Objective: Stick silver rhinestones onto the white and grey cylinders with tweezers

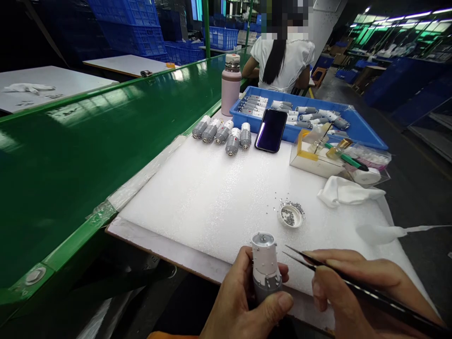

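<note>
My left hand is wrapped round a white and grey cylindrical model part, held upright near the table's front edge. Small studs stick out from its sides, and its top end is a round silvery recess. Black tweezers are pinched in my right hand, with their two tips slightly apart, just right of the part's upper end. I cannot make out anything between the tips. Beyond the hands lies a small white cap holding tiny grey pieces, with more of these pieces scattered around it on the white foam sheet.
Several similar cylinders stand at the back, beside a phone leaning on a blue tray of more cylinders. A pink flask, a clear box and a white cloth surround them. A green conveyor runs left; a person sits ahead.
</note>
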Demonstrator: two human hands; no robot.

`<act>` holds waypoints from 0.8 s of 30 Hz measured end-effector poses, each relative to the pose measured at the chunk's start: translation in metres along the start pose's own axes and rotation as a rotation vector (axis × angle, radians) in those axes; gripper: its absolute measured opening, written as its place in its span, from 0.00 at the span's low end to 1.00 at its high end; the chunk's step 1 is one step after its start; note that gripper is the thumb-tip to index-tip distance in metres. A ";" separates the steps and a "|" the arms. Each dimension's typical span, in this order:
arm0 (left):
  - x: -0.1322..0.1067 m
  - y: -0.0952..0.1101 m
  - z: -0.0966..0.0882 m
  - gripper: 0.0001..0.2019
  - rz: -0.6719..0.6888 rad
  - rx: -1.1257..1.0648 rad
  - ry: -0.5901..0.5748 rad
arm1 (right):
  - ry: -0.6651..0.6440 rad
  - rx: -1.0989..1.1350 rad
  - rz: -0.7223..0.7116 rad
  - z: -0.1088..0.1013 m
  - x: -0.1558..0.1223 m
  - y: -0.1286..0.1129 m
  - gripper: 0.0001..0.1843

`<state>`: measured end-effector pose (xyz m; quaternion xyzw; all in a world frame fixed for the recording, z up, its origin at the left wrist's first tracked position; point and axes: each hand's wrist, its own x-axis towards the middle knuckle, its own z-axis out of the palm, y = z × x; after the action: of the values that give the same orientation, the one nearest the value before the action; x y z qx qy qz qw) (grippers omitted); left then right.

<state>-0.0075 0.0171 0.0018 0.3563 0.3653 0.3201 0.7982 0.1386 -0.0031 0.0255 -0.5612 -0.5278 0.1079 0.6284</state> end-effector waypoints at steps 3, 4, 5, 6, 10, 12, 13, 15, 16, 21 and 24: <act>-0.002 0.008 -0.002 0.23 -0.073 -0.121 0.055 | 0.069 -0.125 0.035 -0.009 0.015 0.011 0.06; -0.002 0.011 -0.004 0.23 -0.090 -0.153 0.055 | 0.057 -0.172 0.062 -0.011 0.021 0.016 0.07; -0.002 0.014 -0.006 0.24 -0.102 -0.178 0.036 | 0.023 -0.211 0.097 -0.012 0.027 0.023 0.08; -0.001 0.017 -0.008 0.26 -0.111 -0.189 0.012 | -0.024 -0.237 0.118 -0.013 0.032 0.031 0.08; 0.002 0.025 -0.011 0.28 -0.105 -0.137 0.002 | -0.186 -0.257 0.134 -0.012 0.044 0.061 0.10; 0.003 0.026 -0.011 0.25 -0.109 -0.102 0.034 | -0.222 -0.272 0.122 -0.009 0.043 0.069 0.10; 0.004 0.027 -0.010 0.24 -0.114 -0.094 0.042 | -0.236 -0.279 0.117 -0.008 0.043 0.072 0.10; 0.005 0.026 -0.009 0.24 -0.127 -0.081 0.053 | -0.252 -0.289 0.108 -0.007 0.041 0.073 0.10; 0.006 0.026 -0.009 0.24 -0.133 -0.077 0.057 | -0.256 -0.294 0.105 -0.006 0.040 0.073 0.10; 0.007 0.027 -0.007 0.24 -0.171 -0.098 0.084 | -0.255 -0.310 0.088 -0.003 0.042 0.073 0.08; 0.008 0.029 -0.006 0.21 -0.170 -0.180 0.098 | -0.237 -0.290 0.069 -0.003 0.042 0.070 0.06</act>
<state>-0.0152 0.0413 0.0196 0.2352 0.4024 0.2998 0.8324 0.1906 0.0503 -0.0082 -0.6470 -0.5887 0.1173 0.4702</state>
